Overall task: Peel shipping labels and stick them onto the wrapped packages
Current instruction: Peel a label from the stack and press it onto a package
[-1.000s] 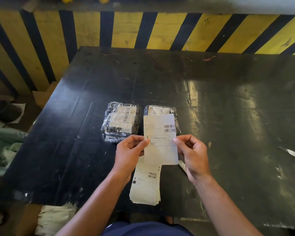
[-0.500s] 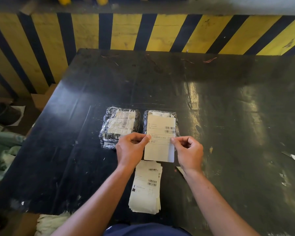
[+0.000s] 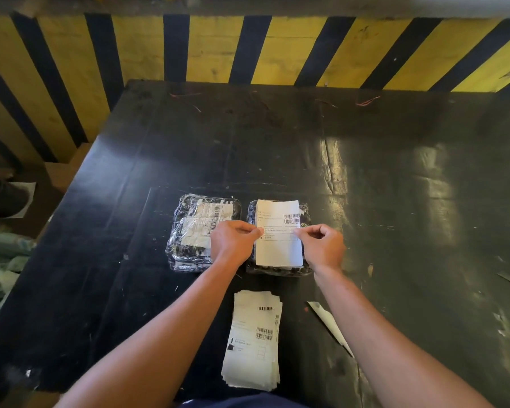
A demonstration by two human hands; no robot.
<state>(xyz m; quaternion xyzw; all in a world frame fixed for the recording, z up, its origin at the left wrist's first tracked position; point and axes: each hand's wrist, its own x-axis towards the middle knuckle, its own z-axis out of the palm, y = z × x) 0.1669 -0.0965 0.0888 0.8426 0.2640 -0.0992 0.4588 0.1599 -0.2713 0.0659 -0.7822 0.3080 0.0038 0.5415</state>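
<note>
1. A white shipping label (image 3: 278, 234), printed with barcodes near its top right, lies over the top of the right wrapped package (image 3: 279, 269), covering most of it; only the package's dark, plastic-wrapped edges show around the label.
2. The left hand (image 3: 233, 242) pinches the label's left edge between thumb and fingers, about halfway down the sheet.
3. The right hand (image 3: 321, 242) pinches the label's right edge at the same height, its other fingers curled in.
4. The left wrapped package (image 3: 195, 231) sits just beside the right one, shiny with clear film and already bearing a label with barcodes; the left hand overlaps its near right corner.
5. A stack of labels (image 3: 252, 340) lies on the black table (image 3: 395, 187) nearer the person, between the two forearms, apart from the packages.
6. A narrow white paper strip (image 3: 329, 325) lies on the table just right of the stack, partly under the right forearm.
7. A wall with yellow and black stripes (image 3: 248, 51) stands behind the table's far edge.
</note>
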